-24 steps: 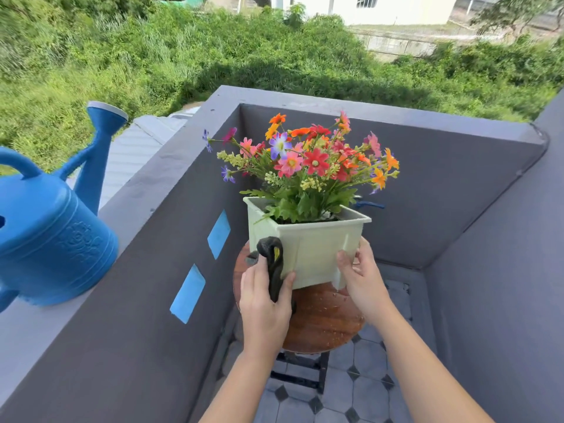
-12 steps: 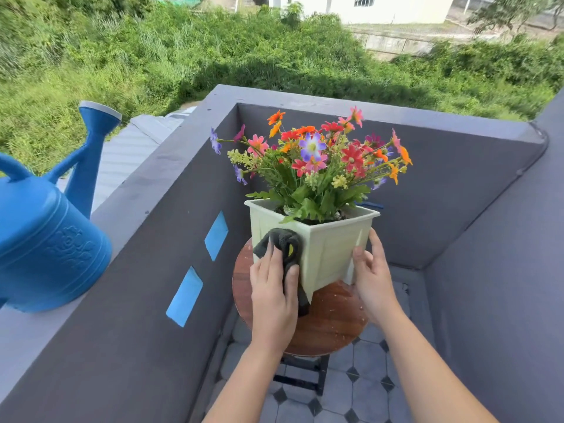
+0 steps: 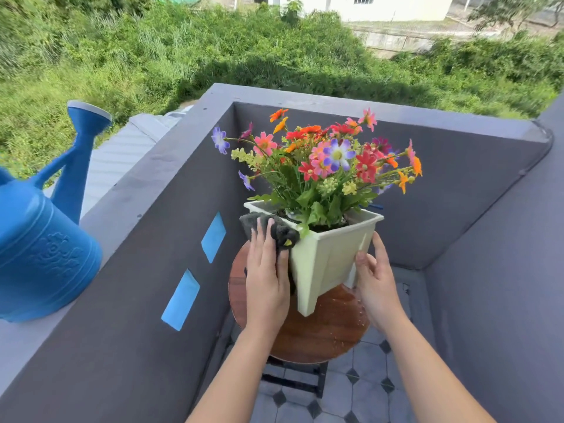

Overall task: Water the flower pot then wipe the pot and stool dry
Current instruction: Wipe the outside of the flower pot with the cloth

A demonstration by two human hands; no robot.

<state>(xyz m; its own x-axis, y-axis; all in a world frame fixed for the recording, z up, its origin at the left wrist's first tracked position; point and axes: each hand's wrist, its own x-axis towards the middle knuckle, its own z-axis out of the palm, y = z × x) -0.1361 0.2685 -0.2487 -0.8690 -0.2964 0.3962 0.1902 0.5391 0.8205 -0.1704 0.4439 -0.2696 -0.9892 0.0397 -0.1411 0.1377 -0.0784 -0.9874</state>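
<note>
A person is wiping a pale green square flower pot (image 3: 329, 257) that is sitting on top of a round wooden stool (image 3: 320, 334), one corner of the pot turned toward the camera. The left hand (image 3: 267, 282) is pressing a dark grey cloth (image 3: 274, 228) flat against the pot's left face, above the stool's left edge. Its fingers are lying straight and close together over the cloth, and the cloth is bunching up over the pot's rim. The right hand (image 3: 374, 279) is bracing the pot's right face above the stool's right edge, with its fingers extended upward and its thumb resting on the corner rib. Red, pink, orange and purple flowers (image 3: 323, 160) are spreading out of the pot, high above the stool. Small water droplets are glinting on the stool's seat near its right edge. A blue watering can (image 3: 39, 254) is standing well to the left of the stool, up on the ledge of a grey parapet wall (image 3: 137, 190). Two blue patches (image 3: 213, 236) are showing on the wall's inner face, just left of the stool. A patterned tile floor (image 3: 366, 392) is lying beneath the stool.
</note>
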